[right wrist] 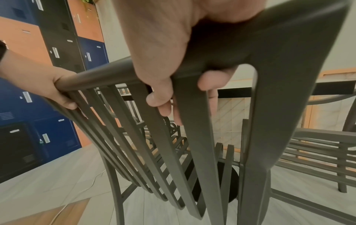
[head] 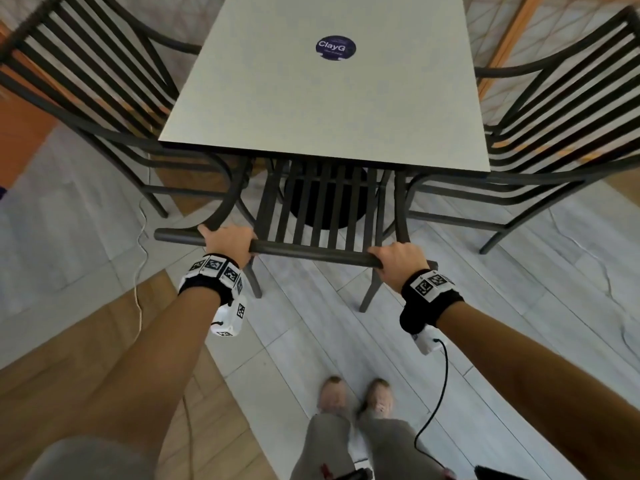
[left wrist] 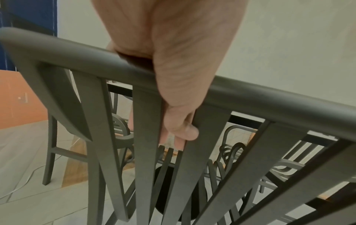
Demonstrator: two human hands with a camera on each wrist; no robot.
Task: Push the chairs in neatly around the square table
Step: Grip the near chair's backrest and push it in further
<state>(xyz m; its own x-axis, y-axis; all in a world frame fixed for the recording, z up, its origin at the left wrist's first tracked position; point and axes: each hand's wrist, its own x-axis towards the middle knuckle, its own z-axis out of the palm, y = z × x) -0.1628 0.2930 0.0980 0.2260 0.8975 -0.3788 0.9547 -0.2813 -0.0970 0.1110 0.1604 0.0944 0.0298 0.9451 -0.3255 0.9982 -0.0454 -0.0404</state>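
Observation:
A dark metal slat-back chair (head: 311, 252) stands at the near edge of the pale square table (head: 311, 109), its seat tucked under the top. My left hand (head: 227, 242) grips the chair's top rail (left wrist: 269, 99) near its left end, fingers curled over it. My right hand (head: 398, 259) grips the same rail near its right end, thumb and fingers wrapped around it (right wrist: 173, 85). In the right wrist view my left hand (right wrist: 57, 88) shows further along the rail. Two matching chairs flank the table: one at the left (head: 86, 98), one at the right (head: 554, 133).
A round blue sticker (head: 335, 47) sits on the tabletop. The table's black round base (head: 325, 206) shows through the slats. A white cable (head: 140, 271) trails on the floor at left. Blue, black and orange lockers (right wrist: 48, 76) stand to the left. My feet (head: 356, 396) are behind the chair.

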